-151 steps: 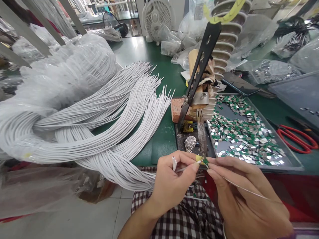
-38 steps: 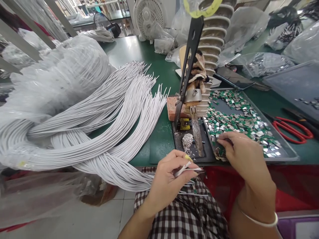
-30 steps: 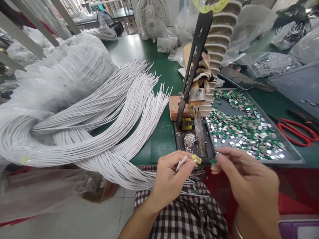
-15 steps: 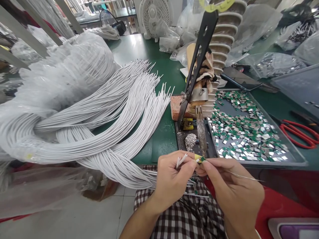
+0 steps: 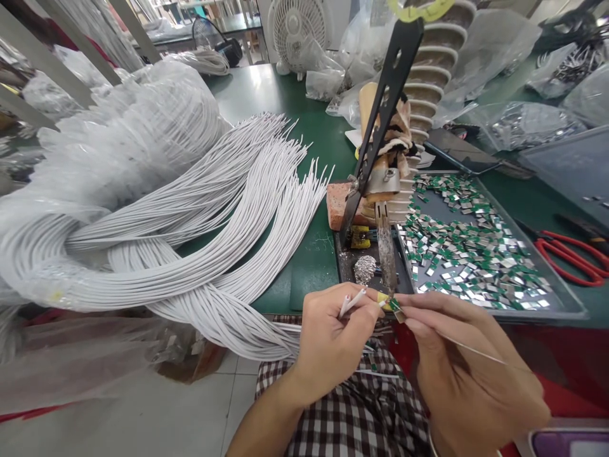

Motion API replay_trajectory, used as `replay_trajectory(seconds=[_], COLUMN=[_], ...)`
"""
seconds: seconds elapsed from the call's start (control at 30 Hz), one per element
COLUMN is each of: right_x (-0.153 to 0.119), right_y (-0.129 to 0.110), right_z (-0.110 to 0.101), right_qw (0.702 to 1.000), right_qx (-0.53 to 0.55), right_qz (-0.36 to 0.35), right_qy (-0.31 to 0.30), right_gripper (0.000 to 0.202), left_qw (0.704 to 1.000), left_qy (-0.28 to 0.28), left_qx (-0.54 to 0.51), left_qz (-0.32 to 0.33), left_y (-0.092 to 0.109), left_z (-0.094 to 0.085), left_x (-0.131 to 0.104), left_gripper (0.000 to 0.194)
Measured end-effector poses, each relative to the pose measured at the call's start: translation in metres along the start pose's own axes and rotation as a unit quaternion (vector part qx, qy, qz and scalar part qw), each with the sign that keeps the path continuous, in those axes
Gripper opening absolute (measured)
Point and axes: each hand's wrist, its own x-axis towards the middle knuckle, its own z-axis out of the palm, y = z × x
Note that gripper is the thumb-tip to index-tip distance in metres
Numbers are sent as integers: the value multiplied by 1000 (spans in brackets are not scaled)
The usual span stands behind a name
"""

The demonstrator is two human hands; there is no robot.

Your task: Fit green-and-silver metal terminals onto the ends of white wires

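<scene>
My left hand (image 5: 333, 343) is closed around white cables (image 5: 351, 303), with two cut ends poking up between the fingers. Another white end at its fingertips meets a small green circuit board (image 5: 394, 305) with a metal connector, just under the tip of a soldering iron (image 5: 385, 254). My right hand (image 5: 471, 362) is closed, its fingers at the board's right side, with a thin solder wire (image 5: 476, 350) running through it. The exact contact between iron, solder and board is too small to make out.
Bundled white cables (image 5: 190, 279) cover the table's left side. The iron hangs from a black bracket (image 5: 387, 95) beside a ribbed hose (image 5: 435, 70) and a brick (image 5: 339, 206). At the right are a tray (image 5: 566, 308) of small boards and red-handled cutters (image 5: 571, 254).
My right hand has shifted right and its thumb has moved away from the board. The board now shows more, tilted under the iron's tip. My left hand has hardly moved.
</scene>
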Motion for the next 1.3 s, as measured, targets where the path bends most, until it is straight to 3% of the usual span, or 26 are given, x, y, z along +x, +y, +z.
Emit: replay_trajectory(seconds=[0.3,0.57,0.73,0.83,0.93,1.0,1.1,1.3], right_x=[5,4,5,10,16,16,10,-3], right_y=[-4,-4,-1,1,2,3,5,5], right_z=[2,-1,0,-1,-2,-1,0,3], right_qw=[1000,999,999,993,987,989,992,999], right_qx=[-10,31,23,11,2,-2,-1,6], right_qz=[-9,11,45,99,104,90,65,37], right_qy=[3,-17,4,-70,-121,-116,-109,9], right_gripper=[40,28,20,22,25,21,24,23], left_qw=[1000,1000,1000,999,994,991,991,992], left_qy=[7,-5,-7,-34,-92,-122,-118,-78], left_qx=[3,-5,-10,21,54,42,-2,-74], left_qz=[-3,0,14,22,-3,-31,-63,-70], left_y=[6,1,0,-2,-6,-8,-8,-2], left_z=[-1,-1,0,-3,-6,-7,-7,-5], left_x=[4,0,1,0,0,1,5,11], left_gripper=[25,26,25,18,18,23,26,24])
